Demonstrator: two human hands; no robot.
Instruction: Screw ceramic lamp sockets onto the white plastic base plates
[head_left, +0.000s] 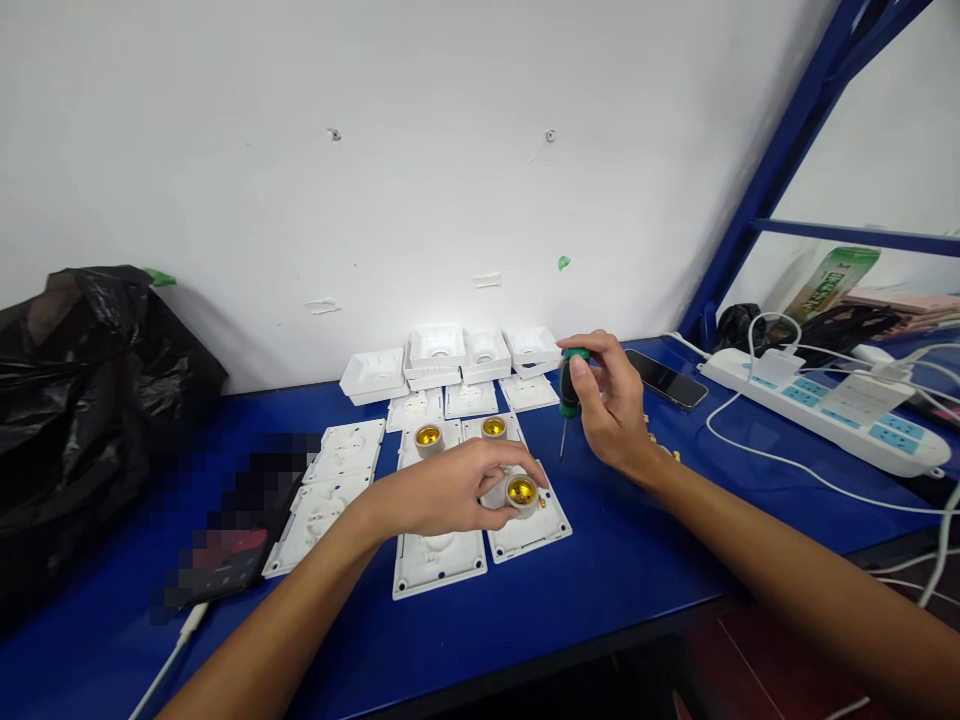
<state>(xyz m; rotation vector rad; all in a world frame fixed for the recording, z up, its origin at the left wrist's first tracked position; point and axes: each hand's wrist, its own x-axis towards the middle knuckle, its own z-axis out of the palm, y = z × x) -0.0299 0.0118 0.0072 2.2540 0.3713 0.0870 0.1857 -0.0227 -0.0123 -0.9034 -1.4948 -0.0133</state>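
We grip the lamp socket [520, 492] between the closed fingers of our left hand [442, 492], seated on a white base plate [534, 530]. Our right hand [615, 405] clasps the green-handled screwdriver [568, 395], tip down, just beside the plates.

Blue surface [615, 570]: three brass-lined lamp sockets, at [428, 437], [493, 428] and [521, 492]. Flat white plates [439, 560]: about nine, in rows. Raised white boxes [373, 375] by the wall: about five; stacked ones are hard to separate. One green-handled screwdriver [570, 385]. One phone [666, 379]. One power strip [825, 405]. One black bag [82, 390].
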